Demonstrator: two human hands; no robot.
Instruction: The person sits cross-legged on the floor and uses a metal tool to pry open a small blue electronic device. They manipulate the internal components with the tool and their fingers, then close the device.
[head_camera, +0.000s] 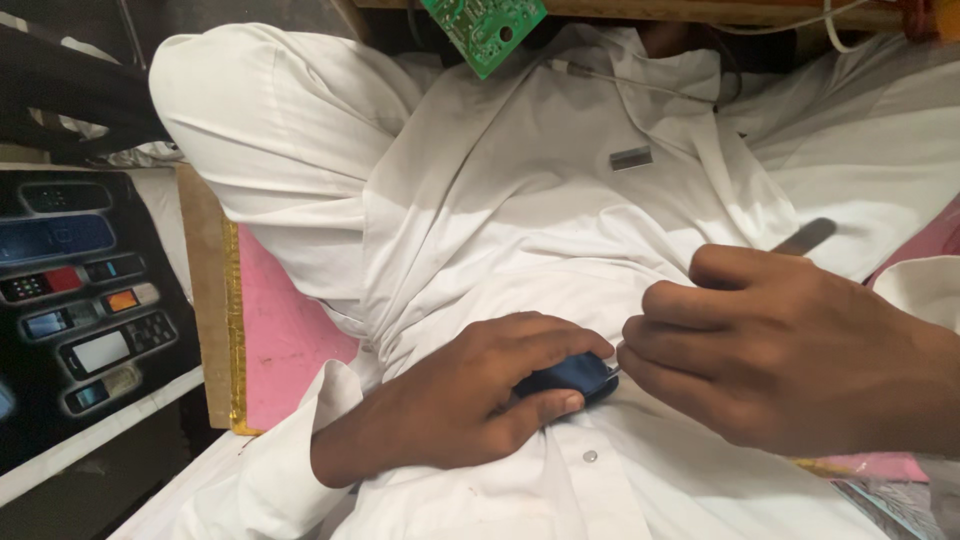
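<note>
The left hand rests on the lap of a white garment, its fingers curled over a small dark blue device; the thumb presses it from below, so it sits pinched between thumb and fingers, only its right end showing. The right hand sits just beside it, fingers bunched around a thin tool whose tip meets the device's edge. A green circuit board hangs above.

I have one view only, from the head-worn camera. It looks steeply down the wearer's front onto the lap, very near, both hands filling the lower frame, workbench edge along the top.
</note>
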